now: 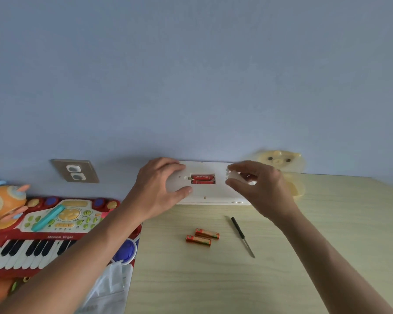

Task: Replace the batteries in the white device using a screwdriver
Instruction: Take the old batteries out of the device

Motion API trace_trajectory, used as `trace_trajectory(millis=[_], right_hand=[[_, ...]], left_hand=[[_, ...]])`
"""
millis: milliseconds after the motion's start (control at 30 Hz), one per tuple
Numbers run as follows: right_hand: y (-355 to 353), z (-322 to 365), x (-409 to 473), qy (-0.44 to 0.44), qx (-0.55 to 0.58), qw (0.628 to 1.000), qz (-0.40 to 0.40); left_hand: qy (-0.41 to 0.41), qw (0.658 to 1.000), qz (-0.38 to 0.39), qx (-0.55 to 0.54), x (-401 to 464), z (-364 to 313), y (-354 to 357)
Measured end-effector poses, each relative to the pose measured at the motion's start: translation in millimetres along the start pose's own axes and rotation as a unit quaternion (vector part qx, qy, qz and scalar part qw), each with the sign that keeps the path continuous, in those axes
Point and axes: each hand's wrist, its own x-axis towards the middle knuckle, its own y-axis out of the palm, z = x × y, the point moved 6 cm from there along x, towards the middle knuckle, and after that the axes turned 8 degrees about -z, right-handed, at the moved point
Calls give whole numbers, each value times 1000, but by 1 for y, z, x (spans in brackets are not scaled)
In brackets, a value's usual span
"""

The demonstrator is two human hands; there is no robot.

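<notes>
White device (210, 193) lies lengthwise left-right, open compartment facing up.

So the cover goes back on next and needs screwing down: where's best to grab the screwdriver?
Probably by the black handle, the thicker end lying nearer the device. Come from above with the right hand; the screwdriver lies flat on the table, nothing touching it.

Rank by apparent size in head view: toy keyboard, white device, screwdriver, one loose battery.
1. toy keyboard, though nearer the camera and partly cut off
2. white device
3. screwdriver
4. loose battery
</notes>
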Motion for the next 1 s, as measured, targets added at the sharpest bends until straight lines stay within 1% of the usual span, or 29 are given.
trace_trajectory(millis=[67, 167, 300, 433, 567, 633, 700, 767, 833, 933, 1000], right_hand=[[-18, -20, -26, 15, -42, 999, -14], [-34, -47, -65, 38, -91, 995, -14], [-39, -61, -97, 55, -123, 991, -25], [-35, -58, -104, 51, -156, 985, -44], [-33, -57, -99, 38, -158, 986, -39], [-34, -51, -89, 23, -157, 986, -55], [-30, -40, -71, -13, -152, 986, -69], [-17, -28, -48, -59, -132, 988, -50], [3, -19, -27, -83, -106, 991, 2], [31, -18, -3, -58, -75, 992, 85], [40, -23, 6, -33, -65, 991, 111]], left_hand=[[3, 1000, -1, 5, 1, -2, -1], [1, 1000, 2, 9, 1, -3, -2], [1, 1000, 5, 18, 2, -3, -2], [13, 999, 10, 30, 1, -5, -3], [26, 999, 26, 40, 2, -7, -3], [32, 998, 33, 33, 4, -9, -3], [45, 997, 50, 22, 8, -14, -2], [69, 994, 81, 14, 13, -23, 4], [88, 989, 121, -6, 20, -33, 12], [98, 979, 175, -32, 33, -44, 24], [100, 974, 200, -37, 39, -46, 30]])
